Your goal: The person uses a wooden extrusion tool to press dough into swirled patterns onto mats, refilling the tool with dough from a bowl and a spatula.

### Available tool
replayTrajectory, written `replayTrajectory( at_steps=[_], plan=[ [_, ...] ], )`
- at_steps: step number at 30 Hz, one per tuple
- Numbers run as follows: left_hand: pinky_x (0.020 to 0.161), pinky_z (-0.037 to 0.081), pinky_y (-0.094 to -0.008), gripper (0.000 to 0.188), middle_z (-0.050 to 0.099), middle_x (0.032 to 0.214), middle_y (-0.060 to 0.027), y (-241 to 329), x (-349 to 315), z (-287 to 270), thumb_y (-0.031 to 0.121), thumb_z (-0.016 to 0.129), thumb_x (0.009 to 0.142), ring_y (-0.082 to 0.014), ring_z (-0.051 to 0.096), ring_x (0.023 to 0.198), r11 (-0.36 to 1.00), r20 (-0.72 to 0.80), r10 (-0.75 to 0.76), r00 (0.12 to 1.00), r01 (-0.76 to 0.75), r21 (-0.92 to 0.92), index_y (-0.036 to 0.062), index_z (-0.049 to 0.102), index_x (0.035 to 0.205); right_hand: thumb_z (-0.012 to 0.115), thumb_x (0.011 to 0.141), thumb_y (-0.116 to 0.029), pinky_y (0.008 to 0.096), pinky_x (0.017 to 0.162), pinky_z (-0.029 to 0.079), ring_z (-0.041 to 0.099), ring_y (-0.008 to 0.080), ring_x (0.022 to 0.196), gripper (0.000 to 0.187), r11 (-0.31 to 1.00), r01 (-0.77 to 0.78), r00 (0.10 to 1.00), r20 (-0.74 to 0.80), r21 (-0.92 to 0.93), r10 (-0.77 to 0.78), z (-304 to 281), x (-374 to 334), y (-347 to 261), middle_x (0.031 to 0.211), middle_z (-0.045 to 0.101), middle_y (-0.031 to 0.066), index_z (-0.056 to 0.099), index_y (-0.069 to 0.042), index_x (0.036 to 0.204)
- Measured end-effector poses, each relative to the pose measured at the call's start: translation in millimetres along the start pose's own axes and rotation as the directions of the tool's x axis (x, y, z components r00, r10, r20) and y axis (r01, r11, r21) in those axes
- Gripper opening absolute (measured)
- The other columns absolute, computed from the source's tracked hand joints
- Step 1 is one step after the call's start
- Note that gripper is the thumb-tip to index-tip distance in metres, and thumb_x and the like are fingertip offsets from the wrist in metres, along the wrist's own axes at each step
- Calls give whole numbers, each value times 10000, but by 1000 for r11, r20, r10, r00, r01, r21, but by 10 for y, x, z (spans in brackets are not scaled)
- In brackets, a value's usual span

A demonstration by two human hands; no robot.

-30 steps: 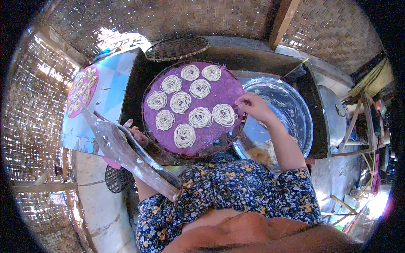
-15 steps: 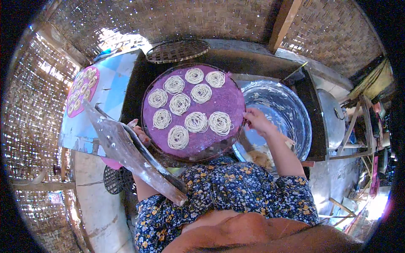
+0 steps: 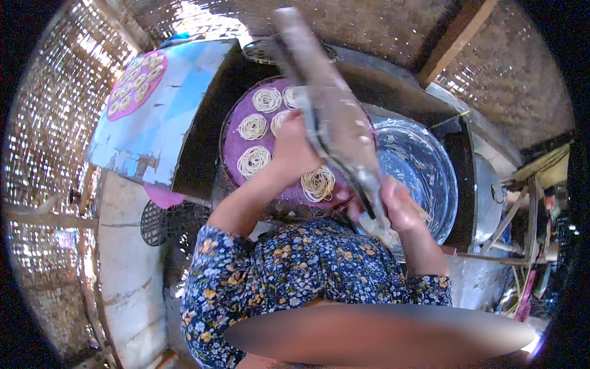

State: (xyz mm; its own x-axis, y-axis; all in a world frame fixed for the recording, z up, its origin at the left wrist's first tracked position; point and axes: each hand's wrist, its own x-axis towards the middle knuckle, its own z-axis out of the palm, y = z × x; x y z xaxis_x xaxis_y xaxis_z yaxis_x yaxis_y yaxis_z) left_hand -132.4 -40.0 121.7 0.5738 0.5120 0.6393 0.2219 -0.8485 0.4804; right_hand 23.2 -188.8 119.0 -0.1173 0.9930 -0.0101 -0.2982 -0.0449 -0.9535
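A long wooden noodle press [image 3: 347, 132], smeared with white dough and blurred by motion, slants across the view in front of me. My left hand [image 3: 295, 144] is closed against its middle, fingers partly hidden behind the wood. My right hand [image 3: 402, 208] is wrapped round its near end. Beneath the press lies a round tray covered in purple cloth [image 3: 235, 138]. Several coiled nests of pale noodles, such as this noodle nest [image 3: 254, 162], rest on it; the press and left hand cover others.
To the right stands a large metal basin [image 3: 424, 166], its wall streaked with dough. A blue and white tabletop [image 3: 166, 104] at the left holds a pink round [image 3: 146, 98] with more nests. Beyond the basin is a lidded metal pot [image 3: 487, 203]. A woven tray [image 3: 261, 50] leans at the back.
My right hand has left the tray's edge and taken hold of the press's near end. My left hand has carried the press rightward from beside the tray to above it.
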Motion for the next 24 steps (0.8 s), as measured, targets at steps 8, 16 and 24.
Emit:
replayTrajectory(
  at_steps=[8, 16, 24],
  plan=[
    [881, 358, -381, 570, 581, 913, -98, -150, 870, -45, 450, 413, 790, -262, 542, 900, -258, 294, -256, 921, 229, -939, 38, 409, 1184, 362, 748, -645, 250, 406, 379, 482, 147, 462, 658, 934, -345, 933, -147, -96, 329, -426, -248, -349, 660, 534, 74, 520, -26, 902],
    [658, 398, -354, 738, 417, 545, 23, -820, 953, 554, 641, 315, 766, -147, 445, 541, -589, 211, -213, 954, 47, -807, 82, 329, 1248, 329, 834, -521, 248, 447, 388, 501, 120, 498, 529, 790, -497, 860, -323, -359, 394, -748, -36, -422, 617, 546, 29, 563, -53, 751],
    [602, 387, -355, 693, 370, 468, 32, -954, 765, 711, 645, 330, 752, -148, 406, 450, -615, 221, -262, 939, 13, -788, 113, 395, 1192, 350, 851, -436, 278, 416, 382, 473, 157, 415, 485, 696, -456, 890, -292, -555, 350, -820, -55, -271, 555, 521, 57, 551, -12, 733]
  ],
)
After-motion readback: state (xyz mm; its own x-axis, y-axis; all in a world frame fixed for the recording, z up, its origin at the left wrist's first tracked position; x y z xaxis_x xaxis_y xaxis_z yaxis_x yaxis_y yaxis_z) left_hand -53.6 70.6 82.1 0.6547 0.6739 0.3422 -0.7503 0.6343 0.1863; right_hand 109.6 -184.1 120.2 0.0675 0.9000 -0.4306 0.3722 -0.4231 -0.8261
